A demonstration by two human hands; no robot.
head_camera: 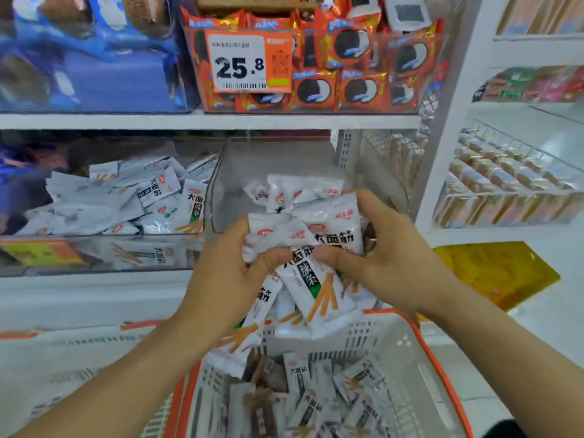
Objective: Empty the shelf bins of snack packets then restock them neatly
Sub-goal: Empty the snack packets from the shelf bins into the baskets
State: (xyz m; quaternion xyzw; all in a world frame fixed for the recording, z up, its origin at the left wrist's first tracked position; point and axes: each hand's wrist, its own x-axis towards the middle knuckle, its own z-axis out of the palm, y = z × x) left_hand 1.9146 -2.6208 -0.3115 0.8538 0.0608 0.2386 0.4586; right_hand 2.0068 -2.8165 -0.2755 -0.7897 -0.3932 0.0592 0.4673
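Both my hands hold one bunch of white snack packets [311, 245] with black lettering and orange sticks printed on them. My left hand [234, 273] grips the bunch from the left and my right hand [388, 251] from the right. The bunch hangs in front of a clear shelf bin [278, 159] and above a white basket with an orange rim [420, 339]. That bin shows a few packets behind the bunch. Several more of the same packets lie loose in the basket. Another clear bin [104, 248] to the left holds a heap of white packets [126, 200].
On the shelf above stands a bin of orange biscuit packs [347, 74] with a 25.8 price tag [240, 63], and blue packs [88, 52] to its left. A white shelf unit [512, 172] with boxed goods stands on the right. A yellow sign [496, 273] sits below it.
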